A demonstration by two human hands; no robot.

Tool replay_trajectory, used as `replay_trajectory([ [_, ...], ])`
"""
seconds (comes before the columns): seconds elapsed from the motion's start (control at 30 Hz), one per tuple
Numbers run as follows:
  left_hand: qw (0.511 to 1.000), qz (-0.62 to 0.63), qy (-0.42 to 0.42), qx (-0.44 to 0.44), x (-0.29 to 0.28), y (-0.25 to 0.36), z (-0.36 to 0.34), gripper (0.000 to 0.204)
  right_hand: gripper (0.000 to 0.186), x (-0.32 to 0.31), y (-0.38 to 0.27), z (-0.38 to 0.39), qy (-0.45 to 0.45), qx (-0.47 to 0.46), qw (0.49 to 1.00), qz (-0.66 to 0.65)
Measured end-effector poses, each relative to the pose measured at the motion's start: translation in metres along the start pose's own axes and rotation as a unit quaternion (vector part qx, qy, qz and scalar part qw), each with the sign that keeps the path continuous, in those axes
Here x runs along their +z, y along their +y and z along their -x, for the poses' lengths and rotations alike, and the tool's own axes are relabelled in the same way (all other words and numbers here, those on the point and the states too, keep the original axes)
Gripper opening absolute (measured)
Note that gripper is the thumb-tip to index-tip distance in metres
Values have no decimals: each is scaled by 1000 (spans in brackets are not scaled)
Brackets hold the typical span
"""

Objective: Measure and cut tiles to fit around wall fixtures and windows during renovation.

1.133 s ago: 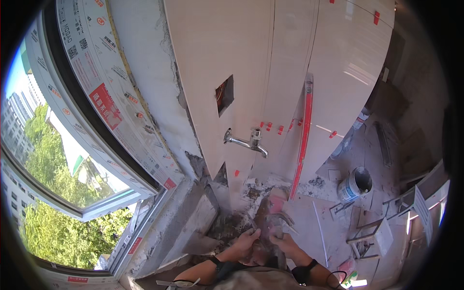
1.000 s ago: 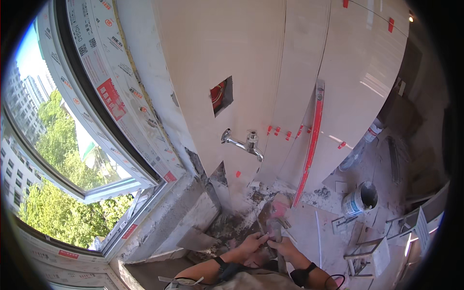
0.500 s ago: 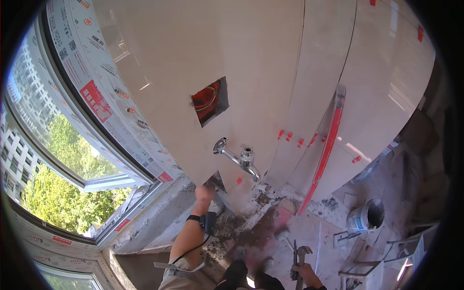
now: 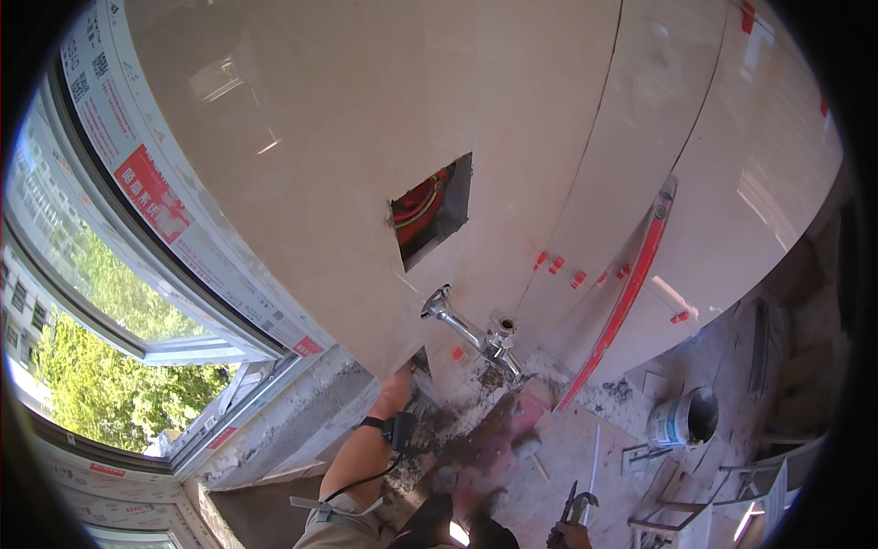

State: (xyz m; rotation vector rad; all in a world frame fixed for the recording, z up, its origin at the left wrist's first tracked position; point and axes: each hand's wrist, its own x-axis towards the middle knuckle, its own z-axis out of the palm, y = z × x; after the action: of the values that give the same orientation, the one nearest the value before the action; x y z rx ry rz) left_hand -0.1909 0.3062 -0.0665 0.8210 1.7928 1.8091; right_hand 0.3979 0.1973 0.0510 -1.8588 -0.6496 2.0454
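My left hand (image 4: 393,392) reaches to the lower edge of the beige wall tile (image 4: 302,229), at a dark notch (image 4: 419,361) beside the window sill; its fingertips are hidden. My right hand (image 4: 569,536), low at the bottom right, is closed on a claw hammer (image 4: 583,503) and a slim metal tool beside it, perhaps pliers. Above my left hand, a chrome tap (image 4: 471,334) sticks out of the wall, below a square cut-out (image 4: 422,224) showing wires inside.
An open window (image 4: 110,302) fills the left. A long red level (image 4: 631,284) leans on the wall. A bucket (image 4: 668,423), a brush-like tool (image 4: 527,448) and debris lie on the floor. Metal stands (image 4: 695,512) stand at the lower right.
My hands, together low in the middle a second ago, are apart: the left moved forward to the tile's edge, the right moved right and down with the hammer. My view shifted toward the wall.
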Motion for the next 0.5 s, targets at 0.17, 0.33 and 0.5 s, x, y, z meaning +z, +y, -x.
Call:
replay_trajectory([
  [0.17, 963, -256, 79, -8, 64, 104, 25, 25, 23, 8, -18, 2, 31, -16, 999, -5],
  [0.33, 973, -192, 124, -35, 66, 97, 27, 17, 20, 12, -27, 0, 33, -16, 999, -10],
  [0.5, 975, -71, 204, 56, 45, 29, 7, 16, 18, 8, -18, 1, -1, -41, 999, 2],
])
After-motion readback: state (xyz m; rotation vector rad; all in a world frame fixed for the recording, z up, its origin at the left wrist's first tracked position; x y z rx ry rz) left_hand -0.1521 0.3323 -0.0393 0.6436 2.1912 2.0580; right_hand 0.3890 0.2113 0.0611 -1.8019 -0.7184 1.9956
